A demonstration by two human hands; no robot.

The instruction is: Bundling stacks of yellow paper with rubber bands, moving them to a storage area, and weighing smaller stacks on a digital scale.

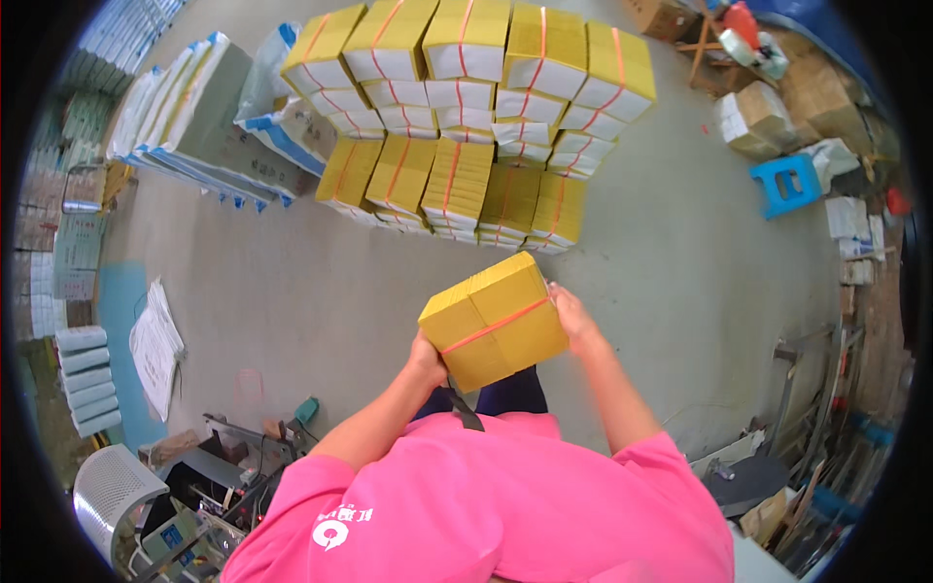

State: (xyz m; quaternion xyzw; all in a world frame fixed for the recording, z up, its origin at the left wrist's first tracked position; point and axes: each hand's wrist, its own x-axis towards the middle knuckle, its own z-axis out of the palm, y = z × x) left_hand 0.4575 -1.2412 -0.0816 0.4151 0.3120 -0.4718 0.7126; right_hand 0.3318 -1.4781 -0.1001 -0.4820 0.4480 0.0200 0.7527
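Between my two hands I carry a bundle of yellow envelopes (510,335), tied round with a red band and held in front of my body. My left hand (428,360) grips its lower left side, the fingers partly hidden beneath. My right hand (571,316) is closed on the right edge. Beyond the bundle, on the floor, stand stacked bundles (466,37) of the same yellow and white kind, each with a red band. A lower row of them (457,180) lies nearer to me. A dark strap (466,413) hangs below the held bundle.
Large wrapped packs (214,117) lean at the left, by a plastic bag (282,107). White sacks (155,345) lie on the left floor. A blue stool (785,185) and cardboard boxes (758,119) stand right. Machine parts (204,476) sit lower left; metal frames (802,389) lower right.
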